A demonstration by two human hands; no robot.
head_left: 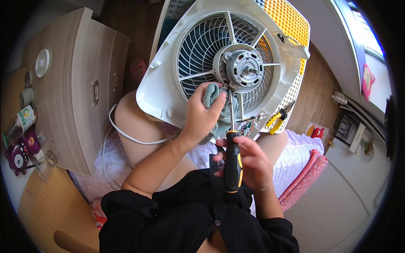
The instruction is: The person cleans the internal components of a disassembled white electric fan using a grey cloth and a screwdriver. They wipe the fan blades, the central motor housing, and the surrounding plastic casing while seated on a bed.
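Note:
A white fan housing (158, 90) lies open in front of me, its round grille around a silver motor (244, 68) with a short shaft. My left hand (201, 110) is closed on a grey-green cloth (211, 96), bunched against the housing just below the motor. In my right hand (254, 162) is a screwdriver (233, 166) with a black and orange handle, gripped by the fingers. Its metal shank points up past the cloth to the motor's lower edge; the tip's exact contact is hidden. Small wires and a circuit part (249, 125) hang by the housing's lower rim.
Yellow-handled pliers (276, 121) lie right of the housing on a board with yellow and grey studs (287, 21). A white cable (139, 140) runs over my leg at left. Wooden cabinets (90, 63) stand left, and a pink dotted cloth (303, 179) lies right.

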